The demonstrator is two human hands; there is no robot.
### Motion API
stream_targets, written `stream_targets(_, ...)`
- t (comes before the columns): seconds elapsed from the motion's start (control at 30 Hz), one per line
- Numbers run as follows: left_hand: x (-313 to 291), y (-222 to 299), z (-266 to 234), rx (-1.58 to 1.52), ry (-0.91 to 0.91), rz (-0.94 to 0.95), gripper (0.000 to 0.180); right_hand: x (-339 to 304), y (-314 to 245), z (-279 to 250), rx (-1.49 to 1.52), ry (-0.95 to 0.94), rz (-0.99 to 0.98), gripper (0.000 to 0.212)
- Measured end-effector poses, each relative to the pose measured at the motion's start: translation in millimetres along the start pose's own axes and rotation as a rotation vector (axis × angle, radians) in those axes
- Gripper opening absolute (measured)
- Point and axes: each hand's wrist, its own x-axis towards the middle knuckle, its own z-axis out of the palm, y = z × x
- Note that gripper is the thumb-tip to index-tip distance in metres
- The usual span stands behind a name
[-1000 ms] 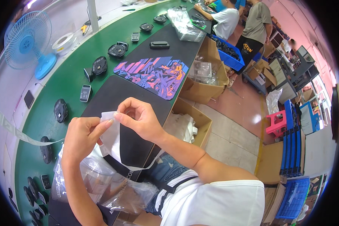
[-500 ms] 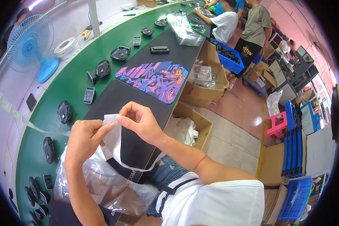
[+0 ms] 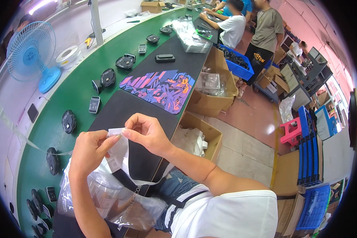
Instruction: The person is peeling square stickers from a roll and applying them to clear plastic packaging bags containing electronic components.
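My left hand (image 3: 89, 154) and my right hand (image 3: 147, 134) meet above the near part of the black mat, both closed in a pinch. Between their fingertips is the upper end of a white strip (image 3: 120, 152), folded or tilted over at the top. From there the strip hangs down and curves right toward my lap. Clear plastic bags (image 3: 101, 188) lie beneath my left forearm. A mat piece with a purple and orange print (image 3: 159, 89) lies beyond my hands, and past it rests a small black oblong device (image 3: 165, 58).
Several round black devices (image 3: 68, 121) and small grey-screened units (image 3: 94, 104) line the green conveyor (image 3: 81, 77). At left stands a blue fan (image 3: 29, 55) near a white tape roll (image 3: 67, 54). Cardboard boxes (image 3: 216, 137) sit at my right; co-workers (image 3: 232, 29) are at the far end.
The white strip's top end, which stood up as a squarish flap, now looks lower and flatter between my fingers. Both hands stay pinched together. My view has shifted slightly.
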Motion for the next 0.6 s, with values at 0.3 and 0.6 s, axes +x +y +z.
stream_targets(0.3, -3.3, 0.5, -0.1, -0.128, 0.031, -0.018, 0.058, -3.1, -18.6, 1.6, -0.147, 0.059, -0.179, 0.012)
stream_targets(0.6, 3.6, -14.1, 3.2, -0.149, 0.237, -0.02, 0.055, -65.4, -42.7, 37.6, -0.14, -0.356, -0.066, 0.015)
